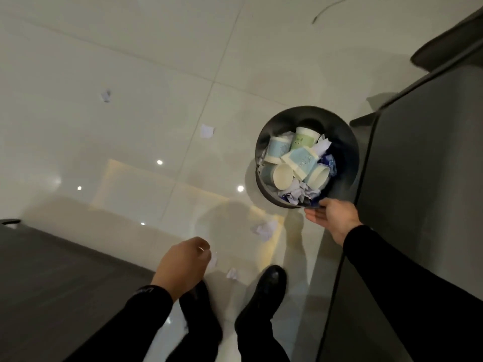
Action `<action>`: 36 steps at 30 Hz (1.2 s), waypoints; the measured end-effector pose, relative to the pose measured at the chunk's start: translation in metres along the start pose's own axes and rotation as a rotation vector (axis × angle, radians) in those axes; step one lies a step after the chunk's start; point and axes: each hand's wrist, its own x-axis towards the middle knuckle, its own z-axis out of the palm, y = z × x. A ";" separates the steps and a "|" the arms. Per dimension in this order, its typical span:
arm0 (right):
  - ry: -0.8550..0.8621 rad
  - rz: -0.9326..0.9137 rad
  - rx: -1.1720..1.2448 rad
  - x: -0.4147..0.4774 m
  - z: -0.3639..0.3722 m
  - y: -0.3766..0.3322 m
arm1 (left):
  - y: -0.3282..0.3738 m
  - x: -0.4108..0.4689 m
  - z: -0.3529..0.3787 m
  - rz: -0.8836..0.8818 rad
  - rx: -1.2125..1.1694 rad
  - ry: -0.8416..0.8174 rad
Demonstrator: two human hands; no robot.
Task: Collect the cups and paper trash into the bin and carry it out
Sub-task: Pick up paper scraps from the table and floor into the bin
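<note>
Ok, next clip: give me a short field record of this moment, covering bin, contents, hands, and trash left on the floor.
bin: dark round bin, on or just above the tiled floor, beside a grey cabinet
contents: paper cups and crumpled paper, fairly full
right hand: right hand gripping the bin's near rim
left hand: left hand loosely curled, holding nothing visible
floor trash: paper scraps lying at several spots on the tiles
task status: paper not yet all collected
</note>
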 end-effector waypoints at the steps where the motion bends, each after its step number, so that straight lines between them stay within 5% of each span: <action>1: 0.009 0.003 -0.003 0.014 0.003 0.001 | 0.001 0.012 0.008 -0.001 0.006 -0.010; 12: 0.055 0.040 0.176 0.049 0.011 0.055 | 0.002 0.080 0.025 0.063 -0.049 0.021; 16: -0.082 0.028 -0.160 0.023 0.029 0.105 | -0.017 0.093 0.030 -0.002 0.014 -0.015; 20: -0.283 0.008 -0.923 0.034 0.059 0.189 | -0.063 0.115 0.068 -0.025 0.228 -0.173; 22: -0.331 -0.024 -1.084 0.049 0.077 0.227 | -0.088 0.129 0.098 -0.010 0.323 -0.230; 29: -0.176 -0.152 -1.096 0.101 0.123 0.327 | -0.145 0.173 0.193 -0.117 0.351 -0.125; 36: -0.148 -0.348 -0.908 0.116 0.108 0.317 | -0.144 0.181 0.203 -0.011 0.183 0.065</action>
